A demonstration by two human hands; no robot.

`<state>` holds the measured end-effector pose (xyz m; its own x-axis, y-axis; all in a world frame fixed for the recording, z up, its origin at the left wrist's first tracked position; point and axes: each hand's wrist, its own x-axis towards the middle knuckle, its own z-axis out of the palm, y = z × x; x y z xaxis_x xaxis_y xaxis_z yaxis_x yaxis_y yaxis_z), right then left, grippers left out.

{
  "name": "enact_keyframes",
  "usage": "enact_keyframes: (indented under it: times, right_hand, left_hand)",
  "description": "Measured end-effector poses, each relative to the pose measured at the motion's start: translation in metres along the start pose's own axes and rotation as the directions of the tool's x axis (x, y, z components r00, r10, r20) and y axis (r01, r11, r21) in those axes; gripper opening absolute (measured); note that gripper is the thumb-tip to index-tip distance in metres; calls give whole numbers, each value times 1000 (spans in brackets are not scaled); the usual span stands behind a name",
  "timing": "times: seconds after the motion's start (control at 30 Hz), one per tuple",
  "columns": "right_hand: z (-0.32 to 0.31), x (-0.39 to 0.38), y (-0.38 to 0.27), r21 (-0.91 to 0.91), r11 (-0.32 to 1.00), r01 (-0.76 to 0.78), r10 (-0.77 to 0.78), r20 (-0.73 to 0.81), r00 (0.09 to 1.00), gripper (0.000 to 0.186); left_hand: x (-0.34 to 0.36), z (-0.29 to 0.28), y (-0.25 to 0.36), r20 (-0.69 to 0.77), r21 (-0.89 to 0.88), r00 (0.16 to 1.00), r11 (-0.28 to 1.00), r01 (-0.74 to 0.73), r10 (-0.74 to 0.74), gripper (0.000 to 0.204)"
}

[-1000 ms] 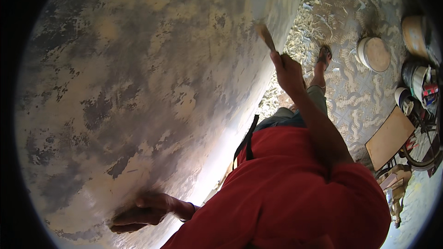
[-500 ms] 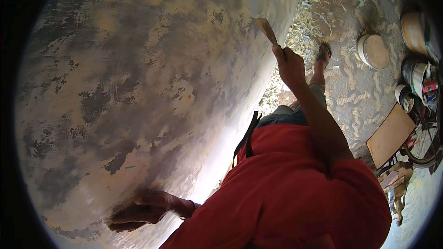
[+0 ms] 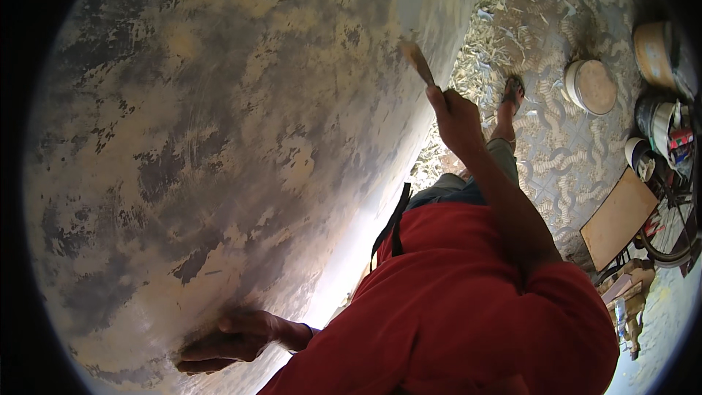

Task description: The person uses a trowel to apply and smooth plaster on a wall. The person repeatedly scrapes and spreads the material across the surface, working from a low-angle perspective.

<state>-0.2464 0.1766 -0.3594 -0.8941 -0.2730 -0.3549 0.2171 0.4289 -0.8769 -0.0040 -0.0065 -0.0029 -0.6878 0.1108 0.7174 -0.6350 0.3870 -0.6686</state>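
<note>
The mottled, patchily scraped wall (image 3: 183,117) fills the left and middle of the view, with a smoother pale patch near its upper right edge. My right hand (image 3: 458,118) is closed round the handle of a flat scraper (image 3: 418,62), its slightly blurred blade held at the wall near that edge. My left hand (image 3: 230,340) rests low on the wall, fingers stretched along the surface, with nothing visible held in it. My red shirt and sandalled foot show below and beside the wall.
Pale flakes (image 3: 490,36) lie along the wall's base on the patterned floor (image 3: 556,139). At the right stand a round lidded bucket (image 3: 594,86), another drum (image 3: 654,55), containers of clutter (image 3: 662,124), a tilted tan board (image 3: 618,219) and what looks like a wheel (image 3: 665,249).
My right hand and scraper rose a little half a second ago and are now lower again, near where they began. My left hand has shifted very slightly down and right on the wall.
</note>
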Motion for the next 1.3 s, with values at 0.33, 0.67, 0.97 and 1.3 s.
enact_keyframes:
  times: [0.33,0.67,0.97,1.3]
  right_hand:
    - [4,-3,-3,-2,1000,24,-24,-24,999,64]
    - [1,-7,-7,20,1000,-13,13,20,1000,65]
    - [-3,-10,-14,19,1000,-7,7,11,1000,64]
    - [-7,-13,-19,3,999,-45,45,49,998,65]
  left_hand:
    - [2,1,2,-48,-65,999,998,7,-10,69]
    - [2,0,1,-39,-58,999,998,-2,0,69]
    - [4,1,0,-75,-43,996,997,-59,56,68]
    - [4,4,2,-75,-52,997,999,12,-15,72]
